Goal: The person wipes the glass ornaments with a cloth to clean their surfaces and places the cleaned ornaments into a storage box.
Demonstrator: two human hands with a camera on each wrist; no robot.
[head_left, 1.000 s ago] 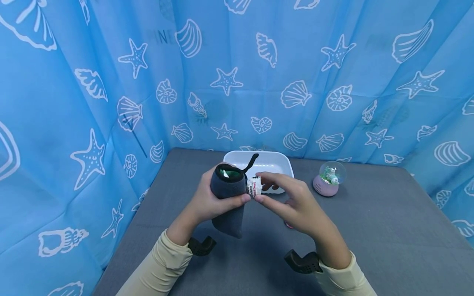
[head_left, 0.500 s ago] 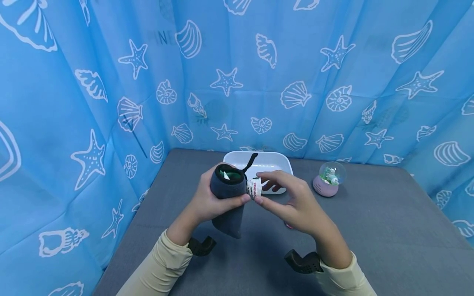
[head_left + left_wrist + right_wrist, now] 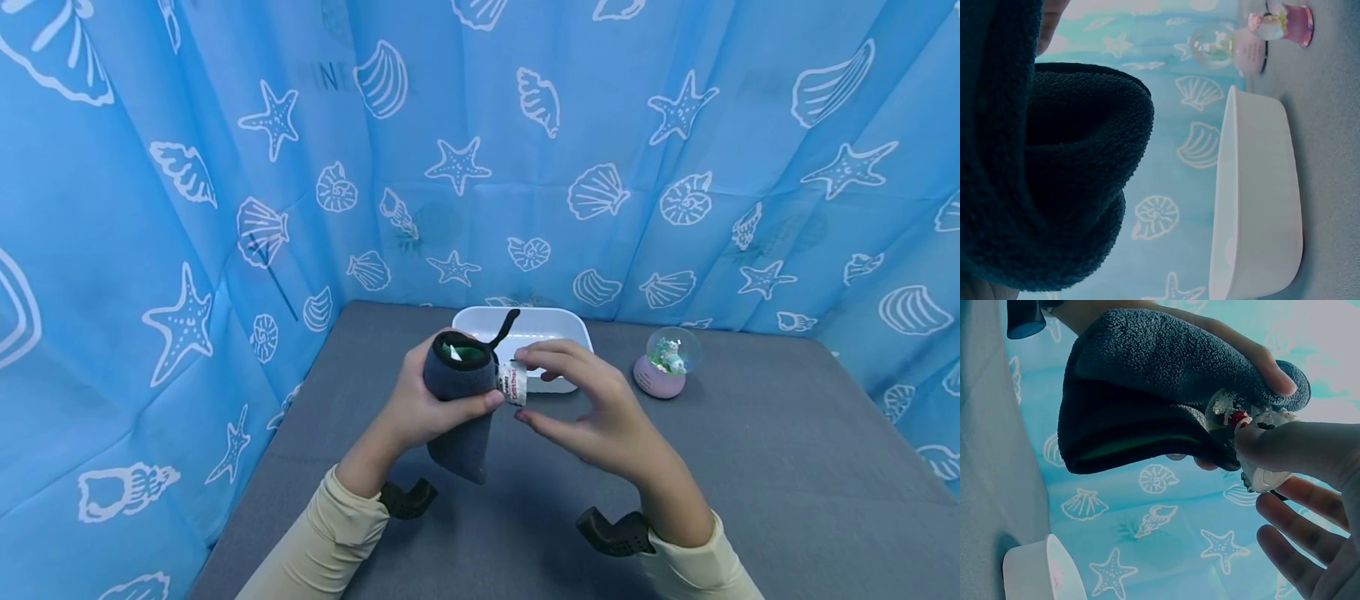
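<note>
My left hand grips a dark grey fuzzy cloth, rolled into a tube with green showing inside its dark mouth and a black loop sticking up. The cloth wraps the glass end of a small snow globe, whose white printed base pokes out to the right. In the right wrist view, a red and white figure shows through the glass. My right hand holds that base, thumb and index fingertip at opposite edges, the other fingers spread. The cloth hides much of the left wrist view.
A white oblong tray stands behind the hands. To its right sits a snow globe on a purple base. In the left wrist view, another small globe with a pink base stands close by. A blue shell-patterned curtain hangs behind.
The white base has turned slightly, its lettering at a new angle. My right thumb and index finger have spread a little wider. The left hand and cloth have shifted very slightly left.
</note>
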